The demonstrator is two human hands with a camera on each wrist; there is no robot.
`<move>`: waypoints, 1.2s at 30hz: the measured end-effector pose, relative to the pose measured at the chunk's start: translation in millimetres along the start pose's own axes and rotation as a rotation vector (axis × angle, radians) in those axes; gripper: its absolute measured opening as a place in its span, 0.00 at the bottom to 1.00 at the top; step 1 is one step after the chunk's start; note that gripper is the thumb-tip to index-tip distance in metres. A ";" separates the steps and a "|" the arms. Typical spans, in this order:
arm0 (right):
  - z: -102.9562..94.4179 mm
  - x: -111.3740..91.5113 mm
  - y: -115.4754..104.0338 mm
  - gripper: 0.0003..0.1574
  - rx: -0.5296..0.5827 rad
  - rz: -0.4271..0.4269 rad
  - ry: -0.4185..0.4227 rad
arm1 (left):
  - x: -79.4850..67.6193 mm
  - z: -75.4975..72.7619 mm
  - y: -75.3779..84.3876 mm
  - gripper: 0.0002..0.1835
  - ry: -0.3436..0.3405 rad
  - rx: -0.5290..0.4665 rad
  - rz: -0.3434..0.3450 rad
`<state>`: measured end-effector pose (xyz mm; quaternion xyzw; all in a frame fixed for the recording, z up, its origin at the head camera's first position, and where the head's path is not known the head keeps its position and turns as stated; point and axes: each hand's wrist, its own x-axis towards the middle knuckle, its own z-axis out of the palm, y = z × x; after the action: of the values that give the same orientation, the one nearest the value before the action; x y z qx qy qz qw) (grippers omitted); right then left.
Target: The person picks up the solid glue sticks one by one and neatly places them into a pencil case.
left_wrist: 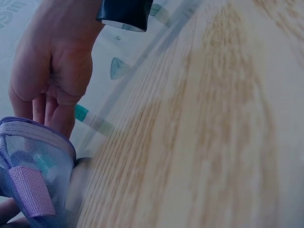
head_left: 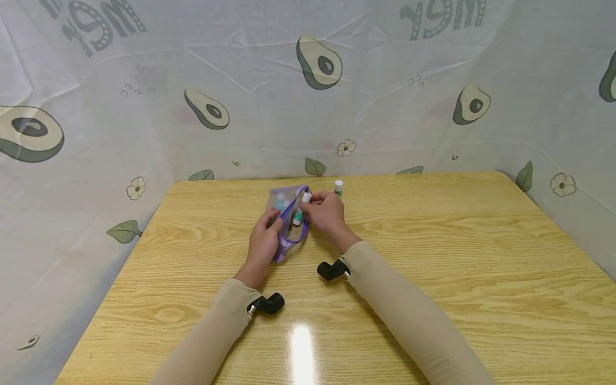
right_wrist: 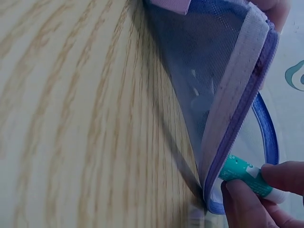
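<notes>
A mesh zip pouch point(head_left: 272, 200) with purple edging lies on the table, its mouth unzipped and spread toward the right. My left hand point(head_left: 264, 240) grips its near side by the rim. Between thumb and fingers, my right hand point(head_left: 329, 215) pinches a small bottle point(right_wrist: 248, 175) with a white cap and green label. That bottle's lower end is inside the pouch's mouth, the cap uppermost. Through the mesh, other white-capped bottles point(head_left: 280, 201) show faintly inside the pouch. Another such bottle point(head_left: 339, 187) stands on the table just behind my right hand, its lower part hidden.
The wooden table point(head_left: 462, 256) reaches out on both sides of the pouch. Behind it hangs a pale cloth point(head_left: 269, 117) printed with avocados and leaves. A dark camera mount point(head_left: 332, 270) juts from the right sleeve, another mount point(head_left: 269, 303) from the left.
</notes>
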<state>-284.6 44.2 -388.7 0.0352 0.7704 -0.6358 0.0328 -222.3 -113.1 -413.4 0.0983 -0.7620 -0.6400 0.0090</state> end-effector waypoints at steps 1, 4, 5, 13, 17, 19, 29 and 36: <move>0.4 -0.1 -0.2 0.20 0.020 0.010 -0.001 | -0.1 -0.1 0.4 0.25 0.001 0.002 0.000; 2.5 -0.7 -0.8 0.18 0.060 0.041 0.004 | -0.5 -0.1 1.4 0.25 0.002 0.001 0.001; 3.3 -1.0 -0.7 0.18 0.069 0.054 0.010 | -0.6 -0.1 1.6 0.25 0.004 0.000 0.000; 7.8 -3.4 0.1 0.19 0.042 0.123 0.063 | -0.8 0.4 1.6 0.25 0.004 -0.004 -0.010; 7.5 -5.5 -1.9 0.18 0.007 0.125 0.078 | -0.8 0.6 1.6 0.25 0.002 -0.005 -0.003; 7.5 -6.4 -3.0 0.17 -0.005 0.125 0.083 | -0.7 0.7 1.9 0.25 0.002 -0.007 0.000; 6.7 -11.1 -6.3 0.17 -0.085 0.116 0.096 | -1.0 0.7 2.1 0.24 0.001 -0.009 -0.001; 4.0 -13.3 -6.4 0.15 -0.171 0.092 0.122 | -1.5 0.4 1.7 0.24 -0.003 0.004 0.002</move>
<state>-272.0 38.9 -382.0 0.1063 0.8200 -0.5621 0.0182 -221.2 -112.2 -411.6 0.0966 -0.7635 -0.6385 0.0085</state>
